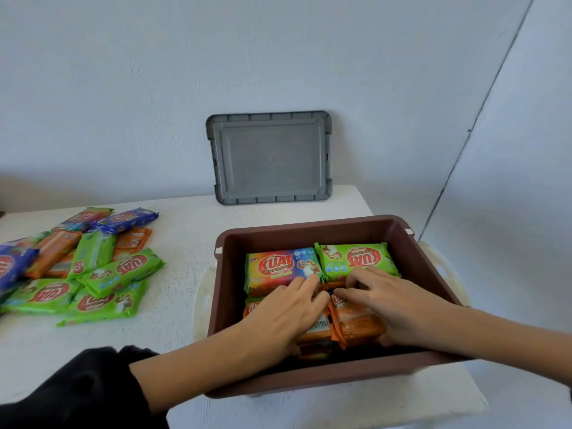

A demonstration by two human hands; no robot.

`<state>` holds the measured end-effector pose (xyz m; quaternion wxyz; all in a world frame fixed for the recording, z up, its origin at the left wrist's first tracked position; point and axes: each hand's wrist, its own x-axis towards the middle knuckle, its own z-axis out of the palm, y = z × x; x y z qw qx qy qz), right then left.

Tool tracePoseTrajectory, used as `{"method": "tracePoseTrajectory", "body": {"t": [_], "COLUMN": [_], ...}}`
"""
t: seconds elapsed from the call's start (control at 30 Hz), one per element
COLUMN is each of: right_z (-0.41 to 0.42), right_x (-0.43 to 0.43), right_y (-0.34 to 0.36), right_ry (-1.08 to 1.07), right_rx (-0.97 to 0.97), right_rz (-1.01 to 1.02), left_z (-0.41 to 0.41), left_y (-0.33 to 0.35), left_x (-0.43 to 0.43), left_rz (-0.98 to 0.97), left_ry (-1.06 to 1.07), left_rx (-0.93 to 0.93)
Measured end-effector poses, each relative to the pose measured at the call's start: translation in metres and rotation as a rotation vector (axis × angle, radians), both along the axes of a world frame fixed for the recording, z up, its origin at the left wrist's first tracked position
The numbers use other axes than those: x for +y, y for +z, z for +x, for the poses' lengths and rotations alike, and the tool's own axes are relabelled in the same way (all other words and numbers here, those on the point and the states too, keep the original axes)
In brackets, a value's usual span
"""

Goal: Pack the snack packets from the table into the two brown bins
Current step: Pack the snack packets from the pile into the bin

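bin: a brown plastic bin point(309, 233) stands on the right of the white worktop point(185, 243), on a cream tray point(439, 264); only one brown bin is in view.
packed so far: a rainbow-printed snack packet point(278, 267) and a green snack packet point(359, 258) lie flat side by side along the far wall; orange snack packets point(359, 326) fill the near half.
left hand: the left hand point(291, 314) lies flat on the near-left packets, fingers point(306, 289) straight and close together, pressing down.
right hand: the right hand point(393, 305) covers the orange snack packets, fingers point(349, 292) slightly spread, tips at the seam between the rows.
step in hand: probably levelling the layer.
left to pack: a loose heap of green, orange and blue snack packets point(102, 274) sits far left on the worktop, well apart from the bin.
lid: a grey plastic lid point(269, 156) leans on the wall behind.
risk: the orange packets sit skewed with an edge raised; hard pressing could crush the contents, and if they spring back up, later layers would sit unevenly.
axis: far packets run left to right across the bin; the green one's print faces away, upside down to the viewer, while the rainbow one reads upright; the orange ones run roughly the same way, slightly slanted.
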<state>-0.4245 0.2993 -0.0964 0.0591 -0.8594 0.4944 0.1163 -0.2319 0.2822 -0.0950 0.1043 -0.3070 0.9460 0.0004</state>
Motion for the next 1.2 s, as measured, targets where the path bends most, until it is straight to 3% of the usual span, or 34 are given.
{"method": "tracePoseTrajectory", "body": {"t": [0.23, 0.33, 0.4, 0.5, 0.6, 0.77, 0.93, 1.07, 1.2], "right_z": [0.008, 0.015, 0.022, 0.044, 0.079, 0.164, 0.256, 0.309, 0.329], "right_x": [0.0, -0.005, -0.016, -0.041, -0.073, -0.13, -0.178, -0.209, -0.222], "right_y": [0.007, 0.03, 0.051, 0.077, 0.089, 0.085, 0.049, 0.004, -0.034], "right_ry": [0.042, 0.062, 0.058, 0.066, 0.123, 0.255, 0.334, 0.392, 0.5], "right_rx": [0.076, 0.077, 0.007, -0.107, -0.175, -0.214, -0.207, -0.245, -0.214], "right_rz": [-0.017, -0.012, -0.059, -0.197, -0.314, -0.34, -0.241, 0.033, 0.198], "left_z": [0.004, 0.015, 0.029, 0.063, 0.112, 0.214, 0.294, 0.319, 0.322], "left_y": [-0.001, 0.008, 0.021, 0.045, 0.059, 0.055, 0.017, -0.021, -0.047], "left_x": [-0.004, -0.006, -0.011, -0.025, -0.047, -0.085, -0.12, -0.142, -0.161], "left_rz": [0.017, 0.057, -0.025, -0.151, -0.294, -0.279, -0.132, 0.096, 0.144], "left_ry": [-0.028, -0.033, -0.03, 0.105, 0.286, 0.725, 1.185, 1.267, 1.299], "left_rx": [0.026, 0.213, 0.417, 0.588, 0.627, 0.709, 0.702, 0.548, 0.478]}}
